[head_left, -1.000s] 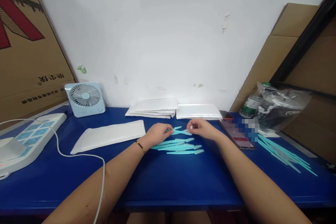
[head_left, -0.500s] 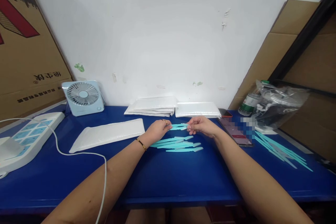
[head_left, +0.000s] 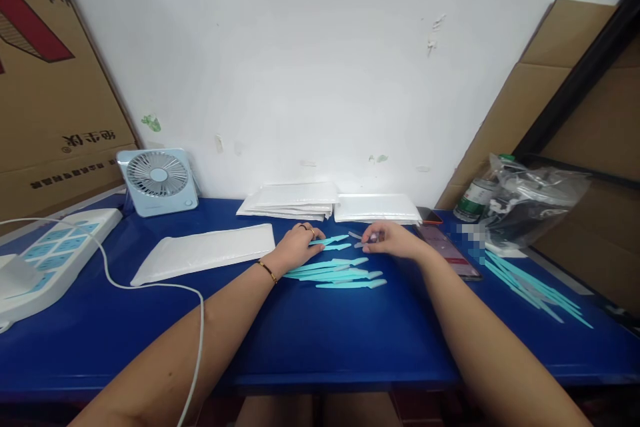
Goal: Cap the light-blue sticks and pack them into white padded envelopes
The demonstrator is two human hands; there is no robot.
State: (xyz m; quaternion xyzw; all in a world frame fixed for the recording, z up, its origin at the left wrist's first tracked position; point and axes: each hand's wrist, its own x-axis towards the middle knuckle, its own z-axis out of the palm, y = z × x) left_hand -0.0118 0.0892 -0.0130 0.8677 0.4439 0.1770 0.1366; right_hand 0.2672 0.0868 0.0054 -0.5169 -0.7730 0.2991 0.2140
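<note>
My left hand (head_left: pixel 299 247) is closed around the handles of two turquoise eyebrow razors (head_left: pixel 334 244), whose tips point right. Across a small gap, my right hand (head_left: pixel 387 240) pinches clear plastic blade covers (head_left: pixel 357 240), apart from the razors. Just below the hands, several more turquoise eyebrow razors (head_left: pixel 340 275) lie side by side with clear-covered ends toward the right. Part of their handles is hidden by my left hand and wrist.
A white padded envelope (head_left: pixel 205 253) lies left; stacked envelopes (head_left: pixel 295 197) stand by the wall. A fan (head_left: pixel 159 180), power strip (head_left: pixel 60 257) and white cable (head_left: pixel 201 327) are left. A phone (head_left: pixel 450 250), more razors (head_left: pixel 537 287) and a bagged item (head_left: pixel 520 207) are right.
The clear covers have come off the two razors' ends. My right hand has drawn slightly right with them, while my left hand keeps the razors.
</note>
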